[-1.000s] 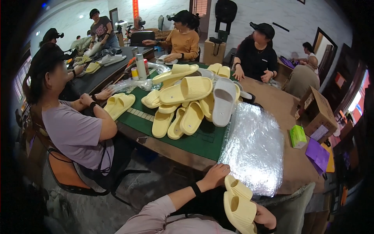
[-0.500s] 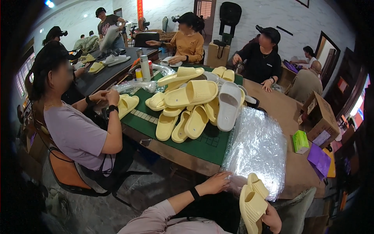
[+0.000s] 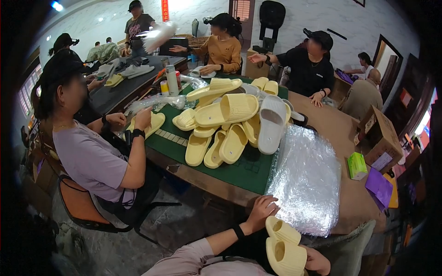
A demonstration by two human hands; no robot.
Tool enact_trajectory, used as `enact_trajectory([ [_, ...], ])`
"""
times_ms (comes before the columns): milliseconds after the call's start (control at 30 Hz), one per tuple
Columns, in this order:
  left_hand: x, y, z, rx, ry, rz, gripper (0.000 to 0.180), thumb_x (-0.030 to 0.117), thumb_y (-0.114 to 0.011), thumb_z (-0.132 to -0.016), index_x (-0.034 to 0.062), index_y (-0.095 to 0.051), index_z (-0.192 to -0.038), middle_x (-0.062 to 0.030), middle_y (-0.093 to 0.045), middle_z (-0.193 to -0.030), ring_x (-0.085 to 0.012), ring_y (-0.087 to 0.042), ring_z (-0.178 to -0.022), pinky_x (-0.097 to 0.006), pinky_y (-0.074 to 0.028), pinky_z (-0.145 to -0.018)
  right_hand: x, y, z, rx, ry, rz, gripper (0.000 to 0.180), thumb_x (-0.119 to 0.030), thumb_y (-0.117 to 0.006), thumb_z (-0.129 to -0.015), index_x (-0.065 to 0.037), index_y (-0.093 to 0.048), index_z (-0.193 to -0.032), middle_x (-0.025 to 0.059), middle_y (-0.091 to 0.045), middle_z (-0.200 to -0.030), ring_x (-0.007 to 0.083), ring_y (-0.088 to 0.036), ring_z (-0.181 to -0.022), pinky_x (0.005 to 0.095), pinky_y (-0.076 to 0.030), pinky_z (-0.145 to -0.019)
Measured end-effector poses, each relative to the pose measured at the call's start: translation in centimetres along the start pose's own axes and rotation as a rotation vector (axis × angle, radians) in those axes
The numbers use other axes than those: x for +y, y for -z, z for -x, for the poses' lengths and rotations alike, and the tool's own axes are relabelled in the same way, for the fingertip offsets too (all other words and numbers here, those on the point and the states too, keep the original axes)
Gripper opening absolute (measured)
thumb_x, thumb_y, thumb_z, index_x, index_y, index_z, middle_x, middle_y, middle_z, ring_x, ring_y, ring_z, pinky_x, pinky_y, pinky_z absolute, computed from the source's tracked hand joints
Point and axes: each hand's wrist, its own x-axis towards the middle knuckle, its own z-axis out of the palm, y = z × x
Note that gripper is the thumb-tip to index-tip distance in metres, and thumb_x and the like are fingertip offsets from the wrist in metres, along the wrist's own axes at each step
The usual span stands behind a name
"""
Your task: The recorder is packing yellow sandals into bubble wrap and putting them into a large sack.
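My right hand (image 3: 318,261), low at the front, is closed around a pair of pale yellow ribbed slide sandals. One sandal (image 3: 283,230) lies above the other sandal (image 3: 286,257), both toes turned toward my left. At the near left corner of a stack of clear plastic bags (image 3: 306,184), my left hand (image 3: 264,212) has its fingers bent and pinched on the bag edge. Beyond the stack rises a heap of yellow slide sandals (image 3: 225,110), with a grey slide sandal (image 3: 271,124) leaning on its right side.
A green cutting mat (image 3: 251,177) covers part of the brown table (image 3: 343,133). Spray cans (image 3: 171,79) stand at its far left. Rightward are a green box (image 3: 357,166), a purple packet (image 3: 379,191) and a cardboard box (image 3: 380,140). A seated person (image 3: 94,154) works at left; others sit across.
My right hand has swung the sandals left, nearer my left hand. The left hand has risen, its fingers bending at the bag edge. Across the table, a person in black has stretched out an arm.
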Motion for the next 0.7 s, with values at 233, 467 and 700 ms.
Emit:
enact_trajectory([
  [233, 1.4, -0.5, -1.5, 0.03, 0.222, 0.37, 0.024, 0.011, -0.065, -0.086, 0.0093, -0.069, -0.11, -0.0145, -0.06, -0.12, -0.0292, -0.06, -0.106, -0.035, -0.048, -0.089, -1.6, -1.9, -2.2, 0.632, 0.226, 0.791, 0.031, -0.01, -0.058, -0.081, 0.0, -0.06, -0.111, 0.0219, -0.055, -0.12, 0.0386, -0.058, -0.103, 0.0371, -0.048, -0.085],
  [467, 3.7, 0.0, -2.5, -0.065, 0.088, 0.368, 0.026, 0.006, -0.067, -0.084, 0.0092, -0.07, -0.11, -0.0162, -0.059, -0.124, -0.0303, -0.061, -0.105, -0.034, -0.05, -0.086, -1.0, -1.8, -3.9, 0.916, 0.132, 0.999, 0.021, -0.01, -0.057, -0.083, 0.006, -0.06, -0.095, 0.0202, -0.056, -0.107, 0.0388, -0.055, -0.093, 0.0422, -0.046, -0.081],
  [700, 4.8, -0.3, -2.9, -0.114, -0.002, 0.394, 0.029, 0.002, -0.067, -0.081, 0.0098, -0.07, -0.109, -0.0165, -0.059, -0.123, -0.0346, -0.055, -0.115, -0.038, -0.045, -0.095, 0.0, -0.8, -6.0, 1.127, 0.219, 1.195, 0.021, -0.012, -0.061, -0.082, 0.0, -0.063, -0.099, 0.0193, -0.055, -0.11, 0.0389, -0.055, -0.094, 0.0452, -0.046, -0.081],
])
